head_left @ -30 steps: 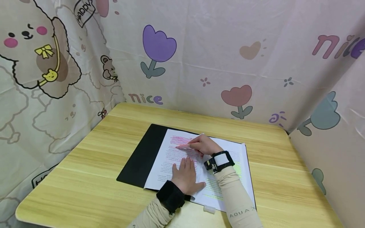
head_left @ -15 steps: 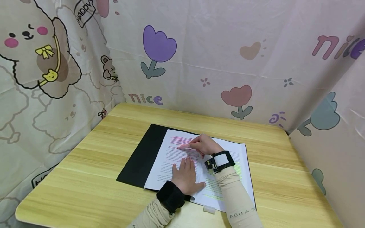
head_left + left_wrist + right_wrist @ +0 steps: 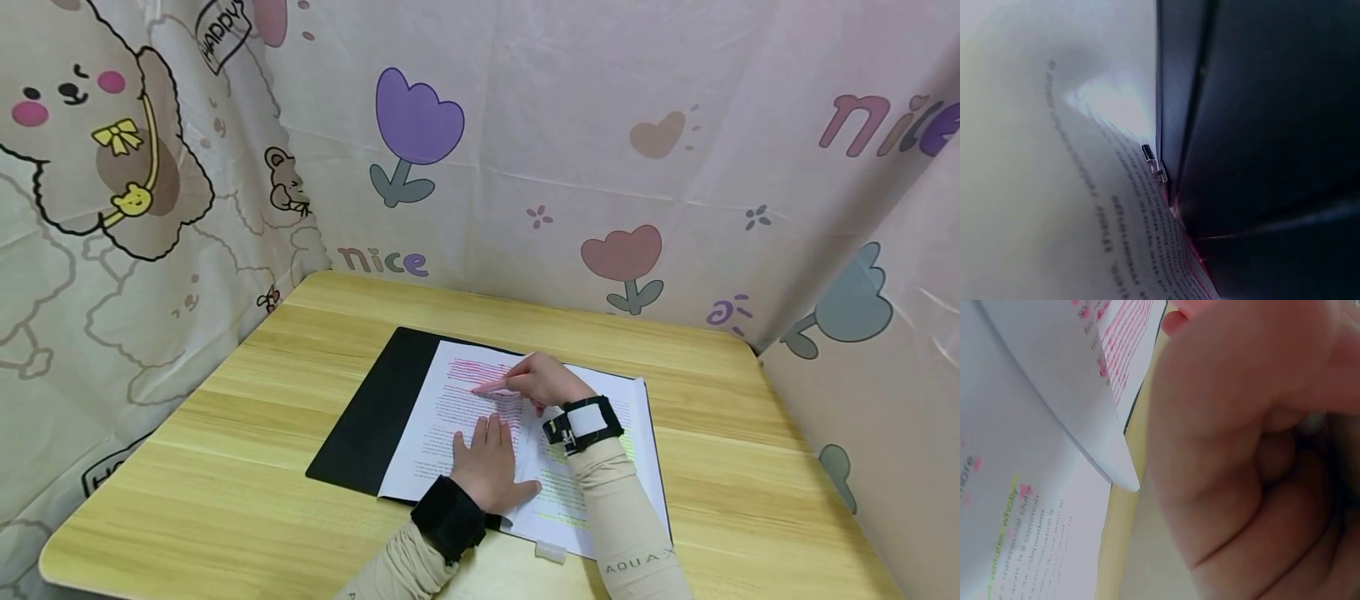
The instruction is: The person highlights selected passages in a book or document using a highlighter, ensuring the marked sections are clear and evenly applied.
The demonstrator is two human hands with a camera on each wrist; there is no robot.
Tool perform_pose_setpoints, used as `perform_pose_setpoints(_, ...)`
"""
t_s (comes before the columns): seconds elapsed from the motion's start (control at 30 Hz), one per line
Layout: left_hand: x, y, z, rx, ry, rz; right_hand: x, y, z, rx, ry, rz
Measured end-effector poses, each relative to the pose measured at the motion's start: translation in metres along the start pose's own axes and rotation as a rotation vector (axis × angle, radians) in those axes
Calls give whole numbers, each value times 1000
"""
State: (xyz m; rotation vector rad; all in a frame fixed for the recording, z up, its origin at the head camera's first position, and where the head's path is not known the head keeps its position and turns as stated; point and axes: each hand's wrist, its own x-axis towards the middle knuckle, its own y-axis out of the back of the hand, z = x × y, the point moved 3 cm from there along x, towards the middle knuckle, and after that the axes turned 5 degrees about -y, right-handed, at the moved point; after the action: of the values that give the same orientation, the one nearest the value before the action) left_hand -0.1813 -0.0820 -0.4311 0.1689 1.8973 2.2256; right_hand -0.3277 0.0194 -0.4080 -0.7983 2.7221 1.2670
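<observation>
A black folder (image 3: 369,417) lies spread on the table, with printed pages (image 3: 420,429) in it. Pink marks cover lines on the left page; yellow-green ones show on the right page. My right hand (image 3: 551,383) pinches a pink highlighter (image 3: 491,386), its tip at a line of the left page's upper part. In the right wrist view, curled fingers (image 3: 1222,437) fill the right side and a lifted page edge (image 3: 1124,478) shows. My left hand (image 3: 487,473) rests on the left page, fingers straight. In the left wrist view a dark shape hides that hand.
The wooden table (image 3: 225,467) extends around the folder on all sides. A small pale tab (image 3: 551,552) sticks out at the folder's front edge. Printed curtains (image 3: 510,167) hang along the back and sides of the table. Black bands (image 3: 450,517) wrap both wrists.
My right hand has slid slightly to the right with the highlighter, whose tip moves along a line of text. The left hand and the folder stay in place.
</observation>
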Motion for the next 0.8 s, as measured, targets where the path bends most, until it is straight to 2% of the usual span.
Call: perform_pose_setpoints(0.8,1,-1,0,-3,0,-11,-8,10,0,-1,-72,0)
